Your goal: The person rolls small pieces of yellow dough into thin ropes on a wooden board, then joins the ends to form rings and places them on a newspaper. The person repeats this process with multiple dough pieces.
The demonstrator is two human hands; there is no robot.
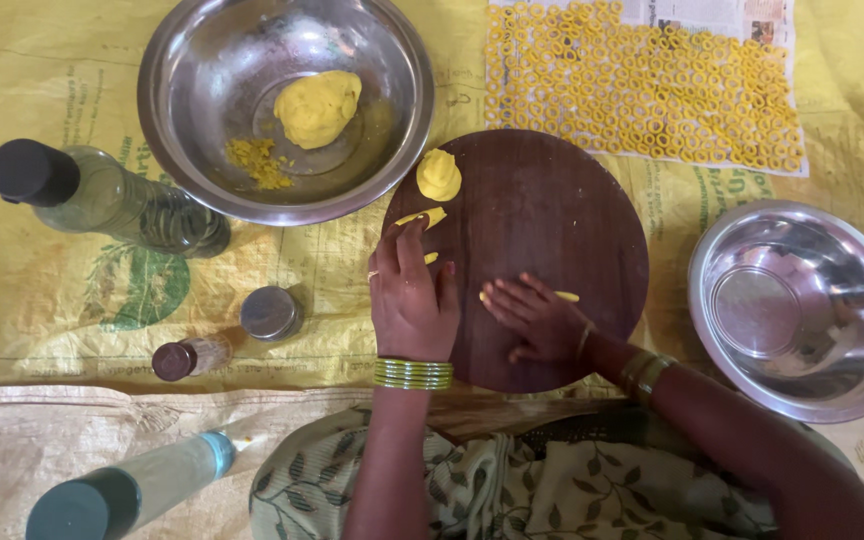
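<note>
At centre, the right hand (542,318) lies flat, fingers pressed together on a thin dough strip (564,296), mostly hidden, on the round wooden board (552,210). The left hand (412,295) rests spread beside it. Printed yellow sacking (72,290) lies beneath; newspaper (722,15), upper right, is cut off.

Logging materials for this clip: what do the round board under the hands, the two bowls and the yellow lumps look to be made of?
Round board: dark brown wood, matte, faint grain lines. Left bowl and right bowl: polished metal, probably steel, with mirror-like reflections. Yellow lump in the bowl and the one on the board: soft dough, smooth, dented and pinched into shape.
</note>
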